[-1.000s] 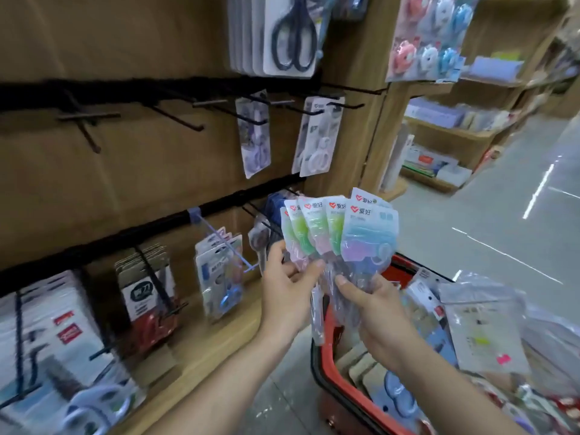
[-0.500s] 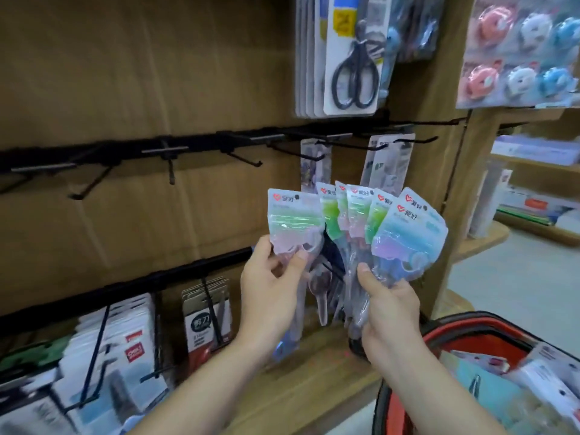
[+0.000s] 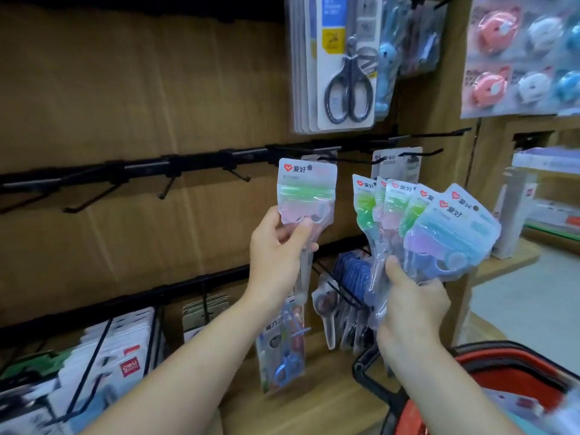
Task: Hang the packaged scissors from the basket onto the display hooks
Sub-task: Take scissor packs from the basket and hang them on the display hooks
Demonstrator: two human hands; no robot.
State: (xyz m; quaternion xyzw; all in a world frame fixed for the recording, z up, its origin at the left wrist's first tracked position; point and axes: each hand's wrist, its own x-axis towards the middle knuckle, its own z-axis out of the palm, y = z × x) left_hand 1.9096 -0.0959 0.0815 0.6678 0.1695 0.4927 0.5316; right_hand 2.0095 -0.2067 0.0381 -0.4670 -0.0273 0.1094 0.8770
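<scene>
My left hand (image 3: 277, 252) pinches one packaged pair of scissors (image 3: 306, 191), a clear pouch with green and pink bands, and holds it upright just below the middle rail of display hooks (image 3: 238, 175). The pouch's hole sits close under a black hook (image 3: 332, 159). My right hand (image 3: 411, 296) grips a fan of several like scissor packs (image 3: 439, 221), held to the right of the single pack. The red basket (image 3: 502, 365) with its black handle shows at the bottom right, partly behind my right forearm.
Large black-handled scissors on cards (image 3: 345, 67) hang from the top rail. Lower hooks carry blue scissors (image 3: 353, 274) and white card packs (image 3: 119, 356). A wooden ledge (image 3: 314, 400) runs below. Shelves with goods (image 3: 546, 189) stand to the right.
My left hand has drawn one pack out of the fan and lifted it up and left toward the middle rail. The view has turned up toward the wall, and the basket has slid to the bottom right corner.
</scene>
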